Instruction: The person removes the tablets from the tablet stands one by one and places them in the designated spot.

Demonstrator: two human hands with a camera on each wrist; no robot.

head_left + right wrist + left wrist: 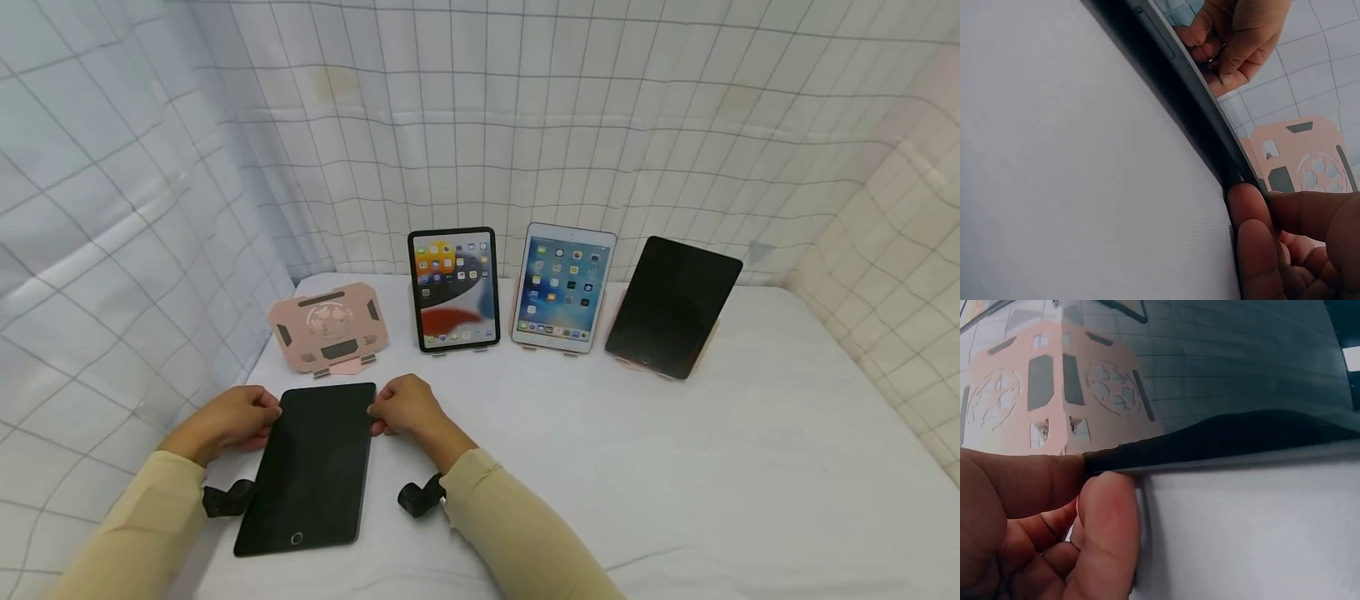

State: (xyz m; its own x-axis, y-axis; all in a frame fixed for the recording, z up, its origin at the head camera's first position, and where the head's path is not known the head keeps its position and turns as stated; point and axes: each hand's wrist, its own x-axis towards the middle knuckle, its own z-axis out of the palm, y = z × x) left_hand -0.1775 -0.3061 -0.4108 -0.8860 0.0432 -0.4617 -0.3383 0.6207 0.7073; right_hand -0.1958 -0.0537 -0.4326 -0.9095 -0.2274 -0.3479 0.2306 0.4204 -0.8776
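White table (675, 467); dark tablet (311, 467) pinched between both hands

Both hands, left hand (228, 419) and right hand (408, 408), grip a dark tablet (311, 467) on the white bench (675, 467), before an empty pink stand (328, 327).

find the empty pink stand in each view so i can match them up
Head: empty pink stand, far left of the back row, behind the dark tablet.
Left wrist: upper left, mirrored in the tablet's glass.
Right wrist: lower right, beyond the tablet's edge.
Shared landmark: the tablet both hands grip.
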